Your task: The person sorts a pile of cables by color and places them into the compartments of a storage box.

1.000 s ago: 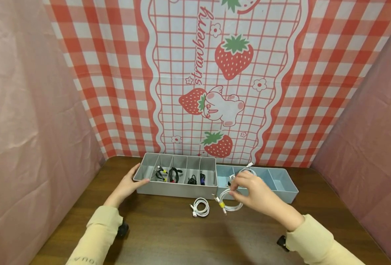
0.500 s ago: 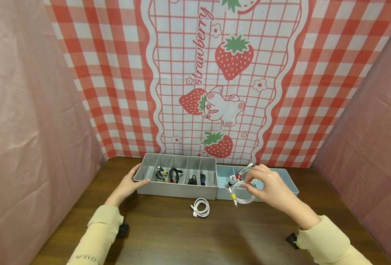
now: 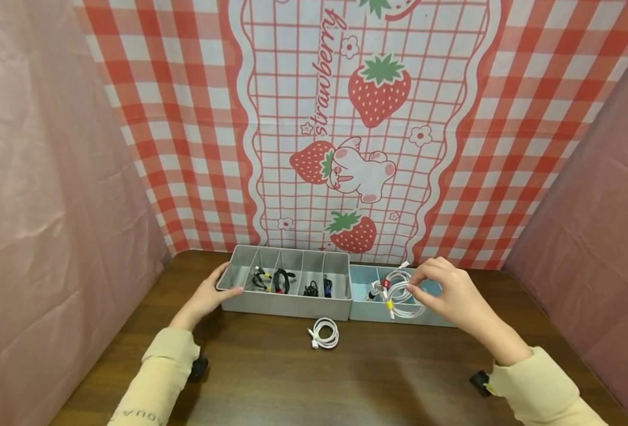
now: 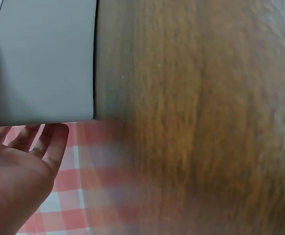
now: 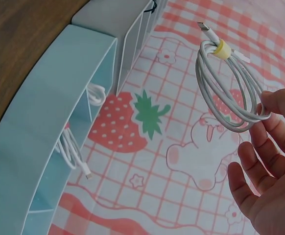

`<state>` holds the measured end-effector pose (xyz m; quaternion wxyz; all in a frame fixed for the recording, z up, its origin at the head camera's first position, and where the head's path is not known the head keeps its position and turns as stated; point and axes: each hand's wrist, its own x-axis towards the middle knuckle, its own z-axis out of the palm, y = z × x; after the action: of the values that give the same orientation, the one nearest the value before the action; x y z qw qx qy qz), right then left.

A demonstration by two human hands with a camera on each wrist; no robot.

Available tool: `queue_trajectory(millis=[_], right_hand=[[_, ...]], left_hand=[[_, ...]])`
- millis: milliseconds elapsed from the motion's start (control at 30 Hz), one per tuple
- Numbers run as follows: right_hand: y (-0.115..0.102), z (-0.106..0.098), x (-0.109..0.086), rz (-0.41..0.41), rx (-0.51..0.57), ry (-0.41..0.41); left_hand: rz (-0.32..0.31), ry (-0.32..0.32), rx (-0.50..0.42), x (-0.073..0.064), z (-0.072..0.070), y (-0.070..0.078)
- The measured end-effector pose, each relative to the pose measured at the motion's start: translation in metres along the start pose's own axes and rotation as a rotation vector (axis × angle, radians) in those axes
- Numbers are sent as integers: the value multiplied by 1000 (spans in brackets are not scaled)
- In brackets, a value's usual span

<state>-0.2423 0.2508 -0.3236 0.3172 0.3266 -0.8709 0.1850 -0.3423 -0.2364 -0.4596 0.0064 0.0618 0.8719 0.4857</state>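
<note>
My right hand (image 3: pixel 447 290) pinches a coiled white charging cable (image 5: pixel 252 116) between thumb and fingertips, its other fingers loosely bent. A yellow tie (image 5: pixel 223 49) binds the coil near its plugs. The cable hangs in front of and above the light blue divided box (image 3: pixel 367 310). At the left end of the grey divided box (image 3: pixel 287 305), my left hand (image 3: pixel 204 297) holds the corner, thumb over the front rim and fingers along the end wall. Another coiled white cable (image 3: pixel 334 339) lies on the table before the grey box.
Black cables (image 3: pixel 281 281) sit in several compartments of the grey box. Inside the blue box are white cables (image 5: pixel 71 149), one with a red tie and its plug sticking over the rim. A red-checked strawberry cloth (image 3: pixel 196 148) hangs behind, with pink curtains (image 3: pixel 52 177) at both sides.
My right hand has moved to the right with the yellow-tied cable, from near the blue box's left part to its middle. My left hand stays on the grey box.
</note>
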Motion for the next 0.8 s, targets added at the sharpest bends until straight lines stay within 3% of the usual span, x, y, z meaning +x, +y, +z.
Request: queue_trajectory(millis=[467,800], right_hand=[[13,-10,-4,62,-61,20],[25,-16,-9,159,-98,39]], left_hand=[[-6,-6,-26,-5,1,6],[-11,-16,-51,-8,0,13]])
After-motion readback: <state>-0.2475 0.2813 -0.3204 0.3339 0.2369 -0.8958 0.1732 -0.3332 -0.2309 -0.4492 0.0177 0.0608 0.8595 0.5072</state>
